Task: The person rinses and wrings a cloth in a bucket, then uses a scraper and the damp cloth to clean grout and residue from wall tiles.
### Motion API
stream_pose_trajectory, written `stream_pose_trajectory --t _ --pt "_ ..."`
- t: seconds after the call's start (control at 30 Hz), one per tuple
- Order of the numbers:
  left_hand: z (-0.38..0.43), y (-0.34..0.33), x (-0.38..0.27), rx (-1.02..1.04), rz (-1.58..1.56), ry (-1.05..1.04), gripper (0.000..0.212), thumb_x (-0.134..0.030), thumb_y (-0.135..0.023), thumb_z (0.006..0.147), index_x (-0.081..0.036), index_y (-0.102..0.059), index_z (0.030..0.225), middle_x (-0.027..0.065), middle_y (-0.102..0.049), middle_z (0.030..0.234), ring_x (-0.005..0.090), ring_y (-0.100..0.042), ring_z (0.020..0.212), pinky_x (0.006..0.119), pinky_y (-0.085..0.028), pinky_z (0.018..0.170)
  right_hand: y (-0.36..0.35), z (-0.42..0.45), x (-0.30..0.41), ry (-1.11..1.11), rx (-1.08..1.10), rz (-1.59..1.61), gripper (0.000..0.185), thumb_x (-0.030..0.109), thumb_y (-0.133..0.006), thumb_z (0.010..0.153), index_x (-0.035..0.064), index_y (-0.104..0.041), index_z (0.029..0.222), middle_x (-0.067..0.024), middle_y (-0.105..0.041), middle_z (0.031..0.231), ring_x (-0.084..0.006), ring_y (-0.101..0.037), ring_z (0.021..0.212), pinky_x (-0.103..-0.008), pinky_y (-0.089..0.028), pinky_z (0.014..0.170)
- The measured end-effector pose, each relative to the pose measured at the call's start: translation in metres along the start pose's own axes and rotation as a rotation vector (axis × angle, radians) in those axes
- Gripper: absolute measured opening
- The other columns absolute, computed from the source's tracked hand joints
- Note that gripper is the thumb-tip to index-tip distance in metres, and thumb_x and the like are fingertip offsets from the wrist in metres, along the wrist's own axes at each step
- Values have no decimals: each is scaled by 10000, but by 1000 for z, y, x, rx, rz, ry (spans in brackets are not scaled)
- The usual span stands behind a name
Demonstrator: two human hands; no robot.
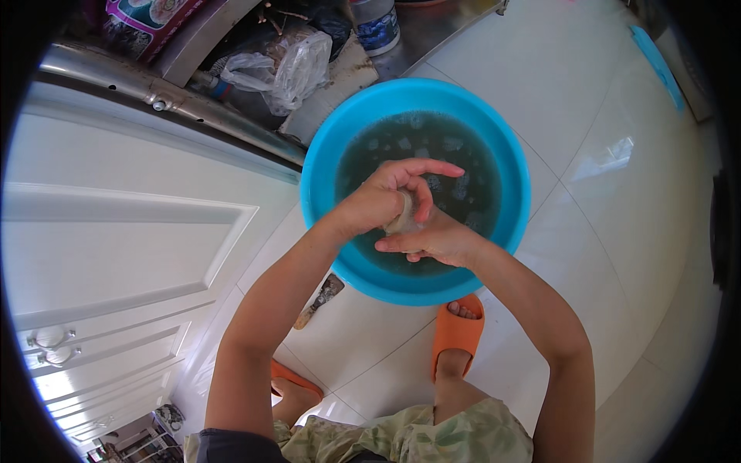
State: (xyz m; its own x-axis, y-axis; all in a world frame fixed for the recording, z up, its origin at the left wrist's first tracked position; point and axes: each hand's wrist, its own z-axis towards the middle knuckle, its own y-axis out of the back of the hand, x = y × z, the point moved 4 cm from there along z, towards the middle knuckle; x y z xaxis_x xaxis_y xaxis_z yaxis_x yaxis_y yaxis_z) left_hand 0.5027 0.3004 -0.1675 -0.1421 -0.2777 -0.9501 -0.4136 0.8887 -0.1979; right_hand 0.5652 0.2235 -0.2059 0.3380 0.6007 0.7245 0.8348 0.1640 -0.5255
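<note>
A pale wet cloth (399, 219) is bunched between my two hands, above the soapy grey-green water (376, 136) in a round blue plastic basin (414, 92). My left hand (392, 188) is closed around its upper part, with the index finger stretched out to the right. Below it, my right hand (434, 236) holds the lower part, palm side partly turned up and thumb pointing left. Most of the cloth is hidden by my fingers. Patches of foam float on the water.
The basin stands on a white tiled floor (584, 243). A scraper (319, 301) lies near its lower left rim. White cabinet doors (116, 249) and a metal rail (133, 81) are on the left. Plastic bags (301, 66) and a tub (375, 26) stand behind. Orange slippers (457, 330) are on my feet.
</note>
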Motion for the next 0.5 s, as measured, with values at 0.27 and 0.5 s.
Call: stream_pose_trajectory --t 0.27,0.5 --pt "2 -19 4 -204 -1 -102 796 144 -356 516 -86 -571 1247 -19 -435 597 56 -433 581 193 -370 583 23 26 -27 316 -233 -262 274 94 -751 693 40 -567 888 -19 -581 735 -124 -590 702 -274 -470 609" --pt "-4 -21 15 -641 -25 -209 668 196 -309 558 -57 -626 1089 -31 -403 621 44 -380 568 180 -319 535 13 11 1 560 -467 -671 246 87 -661 740 25 -555 953 -142 -632 821 -275 -634 776 -361 -496 643"
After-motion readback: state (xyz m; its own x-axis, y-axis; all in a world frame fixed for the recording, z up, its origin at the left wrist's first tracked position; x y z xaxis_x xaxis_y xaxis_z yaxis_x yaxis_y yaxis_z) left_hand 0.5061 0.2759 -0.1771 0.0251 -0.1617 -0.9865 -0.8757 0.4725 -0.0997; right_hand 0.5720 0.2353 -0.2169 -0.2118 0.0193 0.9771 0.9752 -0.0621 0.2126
